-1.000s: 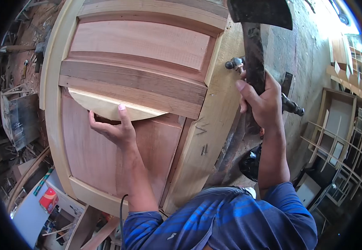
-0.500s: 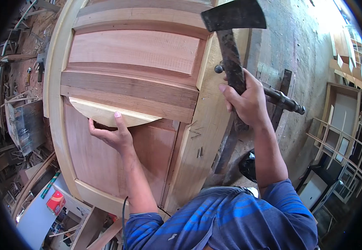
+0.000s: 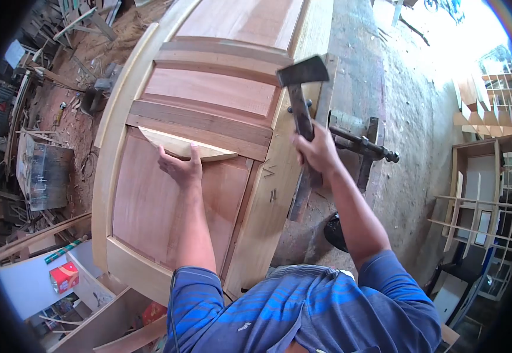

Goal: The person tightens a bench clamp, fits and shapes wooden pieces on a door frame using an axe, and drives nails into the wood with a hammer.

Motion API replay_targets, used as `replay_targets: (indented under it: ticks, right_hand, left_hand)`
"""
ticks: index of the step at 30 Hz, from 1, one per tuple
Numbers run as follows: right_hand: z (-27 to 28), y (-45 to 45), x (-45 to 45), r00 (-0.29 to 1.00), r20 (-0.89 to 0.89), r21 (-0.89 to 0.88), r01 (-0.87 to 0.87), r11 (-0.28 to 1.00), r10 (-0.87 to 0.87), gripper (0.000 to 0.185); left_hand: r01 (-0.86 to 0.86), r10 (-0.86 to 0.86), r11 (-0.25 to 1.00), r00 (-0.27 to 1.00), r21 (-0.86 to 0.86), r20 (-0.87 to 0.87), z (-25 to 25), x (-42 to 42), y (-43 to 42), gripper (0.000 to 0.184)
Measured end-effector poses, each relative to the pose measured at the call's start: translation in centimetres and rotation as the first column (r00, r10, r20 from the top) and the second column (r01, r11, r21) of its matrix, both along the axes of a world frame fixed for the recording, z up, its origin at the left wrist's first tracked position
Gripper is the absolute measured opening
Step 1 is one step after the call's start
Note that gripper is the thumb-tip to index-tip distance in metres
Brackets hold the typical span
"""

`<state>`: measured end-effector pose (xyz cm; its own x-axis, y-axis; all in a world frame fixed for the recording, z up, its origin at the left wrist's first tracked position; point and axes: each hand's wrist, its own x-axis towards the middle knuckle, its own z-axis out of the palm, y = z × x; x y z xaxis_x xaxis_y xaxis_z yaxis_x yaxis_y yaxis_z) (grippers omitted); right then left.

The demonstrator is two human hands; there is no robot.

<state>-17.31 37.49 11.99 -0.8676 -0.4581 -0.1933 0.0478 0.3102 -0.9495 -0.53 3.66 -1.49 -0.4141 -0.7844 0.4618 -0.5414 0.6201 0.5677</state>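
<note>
A pale, curved wooden piece lies along the lower edge of a dark rail on a panelled wooden door. My left hand grips this piece from below, thumb on its face and fingers at its curved edge. My right hand is closed round the dark handle of a hatchet, raised over the door's right side with its head up and away from me. The wooden piece and the hatchet are apart.
A metal clamp sticks out right of the door. Below it is a black bag. Wooden frames stand at the right. At lower left are a red box and a white board; scrap wood lies on the left.
The view has shifted, showing more of the door's far end. My right hand and the hatchet have moved left and lower, nearer the door. My left hand still holds the curved piece.
</note>
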Motion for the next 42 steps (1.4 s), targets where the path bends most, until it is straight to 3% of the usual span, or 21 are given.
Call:
replay_targets:
  ticks: [5,11,14,16,17,19,20,22,23,25,28,29,30,32,34,36,37,39,41,42]
  right_hand:
    - [2.2,6.4,12.3,0.96,0.272,-0.186,-0.01,0.982,0.061,0.021]
    - [1.4,17.8,20.7,0.967,0.252,0.209,-0.079,0.975,0.024,0.027]
    - [1.8,21.9,22.5,0.963,0.26,0.355,-0.169,0.919,0.077,0.029]
    - [1.6,23.6,22.9,0.955,0.266,0.398,-0.23,0.888,0.128,0.032]
    - [1.4,24.2,23.3,0.947,0.284,0.397,-0.261,0.88,0.153,0.033]
    - [0.2,25.3,23.6,0.928,0.304,0.403,-0.329,0.854,0.215,0.037]
    - [-3.6,26.8,23.9,0.937,0.169,0.42,-0.348,0.838,0.305,0.042]
    - [-6.1,27.4,23.9,0.922,0.141,0.455,-0.383,0.804,0.36,0.054]
    - [-7.2,27.7,24.0,0.912,0.129,0.468,-0.403,0.787,0.39,0.06]
    - [-9.2,28.3,23.6,0.889,0.113,0.474,-0.442,0.762,0.445,0.07]
    - [-11.0,29.5,24.1,0.897,-0.123,0.4,-0.347,0.849,0.425,0.077]
    - [-6.6,29.2,22.9,0.892,0.052,0.447,-0.423,0.788,0.449,0.076]
    - [-3.7,29.9,21.7,0.888,0.097,0.414,-0.447,0.793,0.45,0.068]
    - [0.0,32.0,19.0,0.865,0.187,0.333,-0.501,0.799,0.465,0.052]
    - [1.9,35.7,15.0,0.9,0.315,-0.137,-0.27,0.953,0.3,0.034]
    - [-1.7,39.9,10.3,0.89,0.456,-0.325,0.164,0.931,0.003,0.023]
    - [-7.2,41.7,7.8,0.92,0.311,-0.298,0.333,0.894,-0.239,0.028]
    - [-15.2,43.8,1.5,0.91,-0.046,-0.115,0.406,0.907,-0.413,0.047]
    - [-16.9,42.4,-2.8,0.874,-0.097,0.022,0.48,0.877,-0.475,0.069]
    - [-18.1,41.7,-4.9,0.885,-0.209,0.089,0.441,0.893,-0.416,0.071]
  left_hand:
    - [0.066,-0.066,0.998,0.998,-0.009,0.014,-0.5,0.5,-0.9,0.111]
    - [0.229,-0.259,0.959,0.948,0.169,0.185,2.1,3.0,-3.1,0.109]
    - [0.202,-0.27,0.956,0.888,0.212,0.372,5.9,3.4,-1.3,0.105]
    - [0.344,-0.364,0.93,0.82,0.127,0.441,6.8,3.4,1.8,0.101]
    - [0.413,-0.403,0.906,0.777,0.091,0.484,7.1,3.5,3.9,0.099]
    - [0.531,-0.601,0.798,0.681,0.283,0.419,9.0,2.8,9.9,0.093]
    - [0.625,-0.691,0.72,0.607,0.302,0.392,10.7,2.4,13.1,0.09]
    - [0.748,-0.805,0.581,0.469,0.322,0.364,12.0,1.6,18.8,0.092]
    - [0.786,-0.835,0.529,0.416,0.32,0.36,11.9,0.9,21.0,0.096]
    - [0.81,-0.85,0.516,0.446,0.278,0.28,9.6,-1.3,24.6,0.103]
    - [0.793,-0.842,0.537,0.482,0.287,0.244,6.6,-4.8,28.8,0.112]
    - [0.795,-0.793,0.57,0.468,0.205,0.389,5.3,-5.6,29.7,0.112]
    - [0.801,-0.722,0.587,0.454,0.114,0.522,4.0,-6.2,30.2,0.112]
    - [0.8,-0.718,0.599,0.516,0.038,0.468,1.8,-6.5,29.6,0.109]
    - [0.784,-0.767,0.604,0.523,0.142,0.372,4.6,-5.9,30.4,0.105]
    - [0.768,-0.782,0.608,0.536,0.201,0.317,6.3,-5.9,31.0,0.101]
    - [0.763,-0.782,0.611,0.539,0.21,0.313,6.4,-5.9,31.1,0.1]
    - [0.767,-0.775,0.616,0.551,0.178,0.31,6.3,-6.1,31.1,0.097]
    - [0.761,-0.772,0.62,0.55,0.188,0.318,6.3,-5.9,31.4,0.096]
    - [0.76,-0.768,0.624,0.553,0.183,0.323,6.5,-6.0,31.3,0.096]
